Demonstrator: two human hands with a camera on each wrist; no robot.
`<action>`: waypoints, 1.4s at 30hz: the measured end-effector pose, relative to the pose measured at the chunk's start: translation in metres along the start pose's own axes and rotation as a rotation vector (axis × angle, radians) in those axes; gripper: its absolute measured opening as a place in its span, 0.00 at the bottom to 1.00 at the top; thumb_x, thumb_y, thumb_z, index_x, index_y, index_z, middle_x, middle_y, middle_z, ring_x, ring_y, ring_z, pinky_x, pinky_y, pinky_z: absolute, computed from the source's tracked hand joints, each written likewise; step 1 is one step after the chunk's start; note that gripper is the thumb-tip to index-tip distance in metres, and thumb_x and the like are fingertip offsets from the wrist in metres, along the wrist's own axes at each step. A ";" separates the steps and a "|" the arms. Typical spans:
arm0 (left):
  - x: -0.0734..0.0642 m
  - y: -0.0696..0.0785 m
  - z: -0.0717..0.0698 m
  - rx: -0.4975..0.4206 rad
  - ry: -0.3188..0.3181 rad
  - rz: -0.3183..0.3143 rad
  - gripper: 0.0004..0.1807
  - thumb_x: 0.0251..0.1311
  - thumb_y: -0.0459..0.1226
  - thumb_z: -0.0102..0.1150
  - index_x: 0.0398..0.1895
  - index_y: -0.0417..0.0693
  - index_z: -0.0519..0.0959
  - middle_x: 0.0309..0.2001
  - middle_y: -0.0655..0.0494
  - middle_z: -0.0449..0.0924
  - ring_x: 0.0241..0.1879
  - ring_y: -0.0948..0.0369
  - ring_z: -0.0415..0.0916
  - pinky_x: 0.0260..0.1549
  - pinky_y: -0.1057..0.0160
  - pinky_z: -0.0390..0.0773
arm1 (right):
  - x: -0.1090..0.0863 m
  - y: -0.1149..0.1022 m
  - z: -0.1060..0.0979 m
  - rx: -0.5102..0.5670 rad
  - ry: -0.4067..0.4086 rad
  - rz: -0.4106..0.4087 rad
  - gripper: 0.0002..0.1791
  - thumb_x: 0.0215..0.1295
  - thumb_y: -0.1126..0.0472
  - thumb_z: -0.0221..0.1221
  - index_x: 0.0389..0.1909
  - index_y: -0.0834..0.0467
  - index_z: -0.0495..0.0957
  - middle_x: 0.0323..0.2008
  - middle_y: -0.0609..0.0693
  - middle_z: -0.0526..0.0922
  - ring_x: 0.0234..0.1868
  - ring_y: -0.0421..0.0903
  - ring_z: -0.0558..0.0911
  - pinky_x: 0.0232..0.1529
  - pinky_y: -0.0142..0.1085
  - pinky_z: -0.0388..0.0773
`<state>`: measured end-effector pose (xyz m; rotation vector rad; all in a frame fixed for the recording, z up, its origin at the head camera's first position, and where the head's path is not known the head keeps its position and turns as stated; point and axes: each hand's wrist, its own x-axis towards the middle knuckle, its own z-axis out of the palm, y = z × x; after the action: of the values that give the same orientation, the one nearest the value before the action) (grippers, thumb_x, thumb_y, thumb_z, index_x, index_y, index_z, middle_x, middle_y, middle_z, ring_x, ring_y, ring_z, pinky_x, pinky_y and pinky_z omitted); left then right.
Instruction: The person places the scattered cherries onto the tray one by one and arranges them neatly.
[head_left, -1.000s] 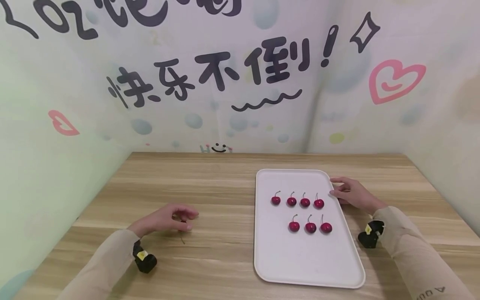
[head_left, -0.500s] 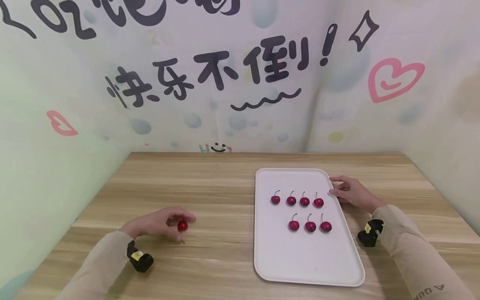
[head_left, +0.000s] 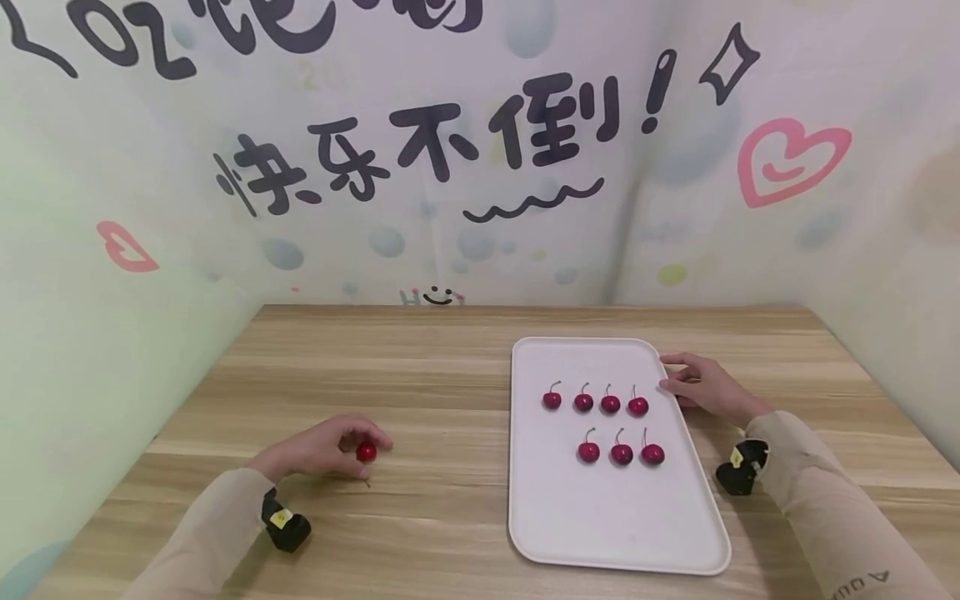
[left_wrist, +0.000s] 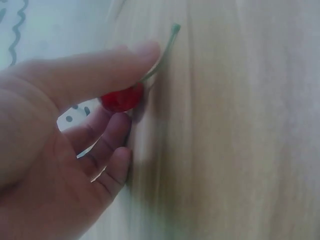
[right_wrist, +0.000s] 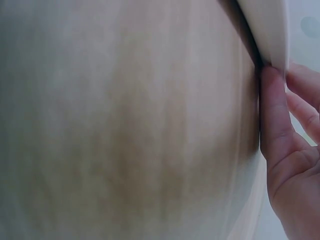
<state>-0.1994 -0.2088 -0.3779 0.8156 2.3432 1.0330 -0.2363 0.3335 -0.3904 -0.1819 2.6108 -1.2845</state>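
My left hand is on the left side of the table, its thumb and fingers around a red cherry. In the left wrist view the thumb lies across the cherry, fingers are behind it, and the green stem sticks out past the thumb tip. My right hand rests its fingertips against the right rim of a white tray. Close to the table, the right wrist view shows those fingers at the tray's edge. Several cherries with stems lie in two rows on the tray.
The wooden table has a printed cloth wall behind it and walls at both sides. Each wrist carries a small black camera, the left camera and the right camera, both near the tabletop.
My left hand has moved slightly toward me, and its thumb and fingers have come around the cherry, which was hidden behind the hand one second ago. My right hand and the tray stay in place.
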 end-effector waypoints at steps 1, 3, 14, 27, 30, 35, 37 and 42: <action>0.000 0.000 0.000 0.004 0.006 -0.005 0.18 0.47 0.36 0.64 0.44 0.45 0.76 0.43 0.52 0.72 0.37 0.59 0.63 0.36 0.63 0.65 | 0.000 0.000 0.000 -0.001 0.000 0.000 0.32 0.61 0.58 0.55 0.61 0.70 0.55 0.41 0.63 0.73 0.39 0.50 0.77 0.40 0.38 0.75; 0.001 -0.001 0.001 0.013 0.019 -0.014 0.16 0.48 0.36 0.63 0.43 0.45 0.76 0.43 0.53 0.72 0.37 0.59 0.63 0.35 0.64 0.65 | 0.000 0.000 0.000 -0.003 -0.001 0.004 0.32 0.61 0.58 0.55 0.61 0.69 0.55 0.41 0.63 0.73 0.40 0.50 0.77 0.40 0.38 0.75; 0.006 -0.006 0.002 0.054 0.126 -0.035 0.12 0.49 0.38 0.63 0.37 0.46 0.78 0.38 0.55 0.75 0.33 0.60 0.65 0.32 0.66 0.68 | -0.001 -0.001 0.000 -0.005 0.000 0.022 0.33 0.61 0.57 0.55 0.61 0.68 0.55 0.41 0.63 0.73 0.39 0.49 0.77 0.41 0.39 0.75; 0.017 -0.004 0.004 0.119 0.262 -0.138 0.13 0.48 0.42 0.63 0.35 0.45 0.77 0.30 0.57 0.72 0.30 0.60 0.65 0.29 0.66 0.68 | -0.001 0.000 0.000 0.005 -0.002 -0.009 0.32 0.61 0.59 0.55 0.61 0.70 0.55 0.40 0.63 0.73 0.38 0.49 0.77 0.40 0.38 0.76; 0.022 -0.003 0.005 0.125 0.301 -0.168 0.14 0.47 0.43 0.64 0.33 0.44 0.76 0.28 0.57 0.71 0.29 0.60 0.65 0.28 0.66 0.67 | -0.001 0.000 0.001 0.009 0.001 -0.009 0.31 0.61 0.59 0.54 0.60 0.71 0.55 0.40 0.63 0.73 0.38 0.49 0.77 0.39 0.38 0.76; 0.028 -0.001 0.005 0.148 0.340 -0.247 0.16 0.46 0.45 0.64 0.32 0.44 0.74 0.28 0.56 0.70 0.28 0.61 0.64 0.28 0.64 0.66 | -0.001 0.001 0.000 0.004 0.001 -0.001 0.32 0.61 0.59 0.54 0.61 0.70 0.55 0.40 0.63 0.72 0.38 0.49 0.77 0.39 0.38 0.76; 0.029 0.001 0.005 0.154 0.342 -0.272 0.16 0.46 0.46 0.64 0.31 0.44 0.73 0.27 0.56 0.70 0.28 0.61 0.64 0.27 0.64 0.66 | -0.001 0.001 0.000 0.004 -0.001 -0.003 0.32 0.61 0.59 0.54 0.61 0.70 0.54 0.40 0.63 0.72 0.38 0.49 0.77 0.39 0.38 0.76; 0.031 0.008 0.005 0.186 0.325 -0.295 0.17 0.47 0.47 0.63 0.29 0.44 0.71 0.26 0.56 0.68 0.26 0.61 0.63 0.25 0.64 0.64 | -0.001 0.001 0.000 0.000 0.001 0.001 0.32 0.61 0.58 0.55 0.61 0.70 0.55 0.40 0.63 0.73 0.38 0.49 0.77 0.39 0.38 0.76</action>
<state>-0.2163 -0.1813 -0.3802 0.3633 2.7619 0.8837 -0.2356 0.3345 -0.3913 -0.1803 2.6118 -1.2849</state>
